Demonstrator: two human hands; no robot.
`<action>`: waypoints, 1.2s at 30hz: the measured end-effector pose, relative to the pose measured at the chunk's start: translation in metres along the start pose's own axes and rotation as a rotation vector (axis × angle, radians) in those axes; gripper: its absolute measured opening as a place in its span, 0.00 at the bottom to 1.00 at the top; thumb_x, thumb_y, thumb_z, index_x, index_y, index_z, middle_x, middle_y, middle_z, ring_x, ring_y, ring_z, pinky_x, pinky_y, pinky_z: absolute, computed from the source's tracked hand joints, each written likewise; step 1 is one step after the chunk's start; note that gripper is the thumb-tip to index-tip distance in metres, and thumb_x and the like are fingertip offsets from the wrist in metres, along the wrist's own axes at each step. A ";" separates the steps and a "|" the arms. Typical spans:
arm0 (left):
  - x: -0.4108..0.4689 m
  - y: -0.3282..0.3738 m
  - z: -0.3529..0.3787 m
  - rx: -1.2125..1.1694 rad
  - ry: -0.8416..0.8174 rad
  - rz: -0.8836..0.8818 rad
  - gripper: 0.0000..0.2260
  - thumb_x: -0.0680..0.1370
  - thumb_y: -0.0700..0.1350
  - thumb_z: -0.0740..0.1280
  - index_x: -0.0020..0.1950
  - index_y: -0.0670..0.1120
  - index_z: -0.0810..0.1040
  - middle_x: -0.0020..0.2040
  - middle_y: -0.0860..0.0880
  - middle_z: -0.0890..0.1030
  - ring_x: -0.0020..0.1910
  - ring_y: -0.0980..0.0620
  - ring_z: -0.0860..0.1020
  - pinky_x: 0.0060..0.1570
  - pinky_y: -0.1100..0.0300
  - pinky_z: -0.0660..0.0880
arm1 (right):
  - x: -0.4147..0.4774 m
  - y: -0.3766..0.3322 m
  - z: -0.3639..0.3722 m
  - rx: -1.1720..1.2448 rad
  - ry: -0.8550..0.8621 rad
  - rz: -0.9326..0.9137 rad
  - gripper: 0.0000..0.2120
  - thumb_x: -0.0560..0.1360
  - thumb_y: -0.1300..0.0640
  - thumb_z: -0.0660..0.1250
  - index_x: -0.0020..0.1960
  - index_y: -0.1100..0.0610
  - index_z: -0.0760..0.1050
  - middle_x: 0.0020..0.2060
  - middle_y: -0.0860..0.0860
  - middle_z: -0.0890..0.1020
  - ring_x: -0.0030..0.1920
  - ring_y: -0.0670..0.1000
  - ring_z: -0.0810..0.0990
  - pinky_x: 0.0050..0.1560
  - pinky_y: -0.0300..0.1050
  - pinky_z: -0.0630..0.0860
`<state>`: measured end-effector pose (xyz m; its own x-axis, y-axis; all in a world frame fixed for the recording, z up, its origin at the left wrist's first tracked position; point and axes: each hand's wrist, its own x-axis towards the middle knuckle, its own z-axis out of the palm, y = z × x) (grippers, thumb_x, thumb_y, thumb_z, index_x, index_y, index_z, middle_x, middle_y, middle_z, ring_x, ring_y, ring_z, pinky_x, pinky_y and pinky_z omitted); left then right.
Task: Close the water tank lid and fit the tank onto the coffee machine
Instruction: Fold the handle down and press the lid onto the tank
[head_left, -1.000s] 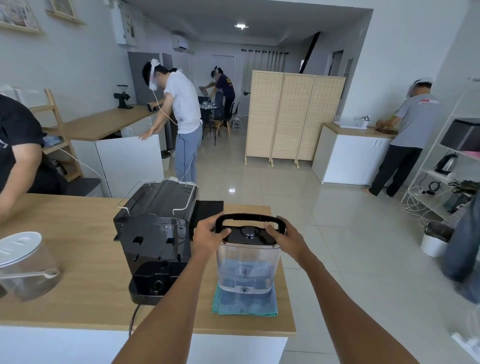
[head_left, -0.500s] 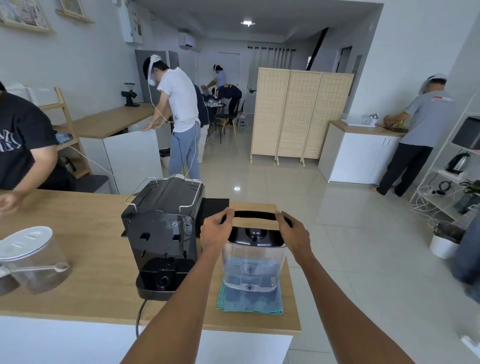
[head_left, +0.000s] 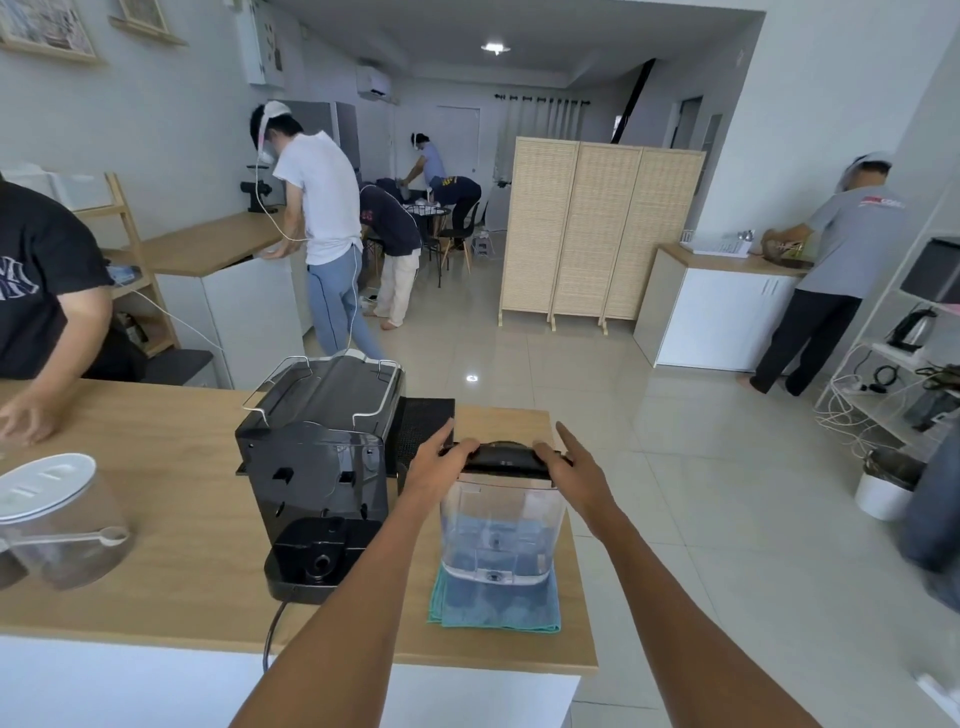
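A clear water tank (head_left: 501, 530) with some water stands on a folded teal cloth (head_left: 493, 605) near the counter's right end. Its black lid (head_left: 506, 460) lies flat across the top. My left hand (head_left: 436, 470) presses on the lid's left end and my right hand (head_left: 576, 475) on its right end, index fingers stretched forward. The black coffee machine (head_left: 317, 467) stands just left of the tank, its rear facing me, with an empty round tank base (head_left: 319, 558) at the bottom.
A wooden counter (head_left: 156, 545) carries everything; its right edge is close beside the tank. A clear jar with white lid (head_left: 54, 519) and spoon sits at left. Another person's arm (head_left: 31, 405) reaches over the counter's far left. The machine's cord (head_left: 272, 631) hangs over the front edge.
The raised lid and handle have come down flat onto the tank top under both hands. The view has shifted a little.
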<state>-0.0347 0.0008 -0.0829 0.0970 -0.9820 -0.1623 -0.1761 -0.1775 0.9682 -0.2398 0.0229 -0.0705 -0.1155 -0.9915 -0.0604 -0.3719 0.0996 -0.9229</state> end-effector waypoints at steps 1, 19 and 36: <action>0.000 -0.002 0.000 0.032 -0.021 0.000 0.33 0.75 0.57 0.70 0.78 0.59 0.64 0.77 0.49 0.70 0.75 0.45 0.68 0.75 0.46 0.62 | -0.001 0.003 0.000 -0.060 -0.027 -0.023 0.33 0.79 0.41 0.64 0.80 0.47 0.58 0.75 0.53 0.69 0.74 0.56 0.68 0.72 0.49 0.64; -0.014 -0.032 -0.005 0.322 -0.174 0.154 0.47 0.65 0.72 0.72 0.78 0.68 0.53 0.80 0.55 0.63 0.79 0.48 0.61 0.75 0.43 0.64 | 0.001 0.051 0.008 -0.228 -0.070 -0.202 0.45 0.69 0.30 0.68 0.80 0.42 0.55 0.69 0.45 0.74 0.69 0.51 0.74 0.64 0.41 0.69; -0.014 -0.050 -0.010 0.443 -0.112 0.317 0.50 0.57 0.69 0.77 0.75 0.69 0.57 0.70 0.54 0.77 0.70 0.50 0.73 0.68 0.43 0.73 | -0.002 0.070 -0.001 -0.330 -0.066 -0.375 0.51 0.63 0.37 0.78 0.79 0.38 0.54 0.65 0.49 0.78 0.63 0.52 0.76 0.64 0.51 0.76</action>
<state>-0.0171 0.0237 -0.1269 -0.1280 -0.9884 0.0817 -0.5769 0.1412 0.8045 -0.2668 0.0316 -0.1349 0.1364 -0.9663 0.2184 -0.6496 -0.2537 -0.7167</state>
